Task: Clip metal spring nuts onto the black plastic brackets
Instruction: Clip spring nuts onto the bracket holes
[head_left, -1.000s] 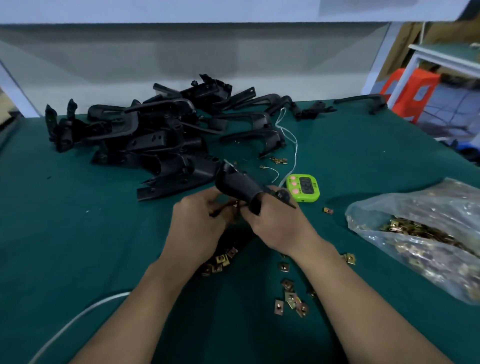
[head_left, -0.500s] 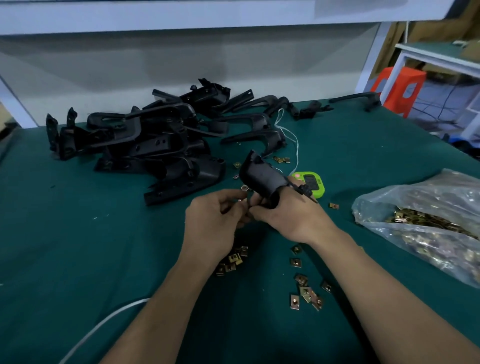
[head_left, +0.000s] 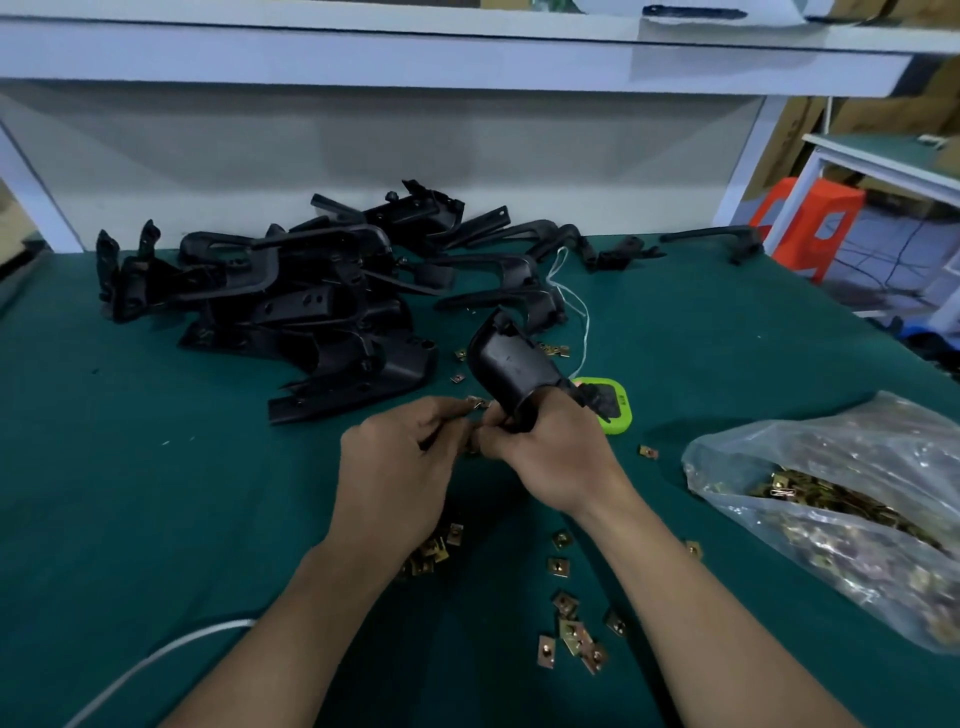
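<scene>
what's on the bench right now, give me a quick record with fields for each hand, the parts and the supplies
left hand: pinches a spring nut at the lower end of the bracket
right hand: grips the bracket, wide end tilted up
bracket pile: heaped far left on the green table
loose nuts: scattered on the table around the forearms
bag: clear plastic, at right, holds more nuts
timer: green, beyond the right hand, partly hidden
</scene>
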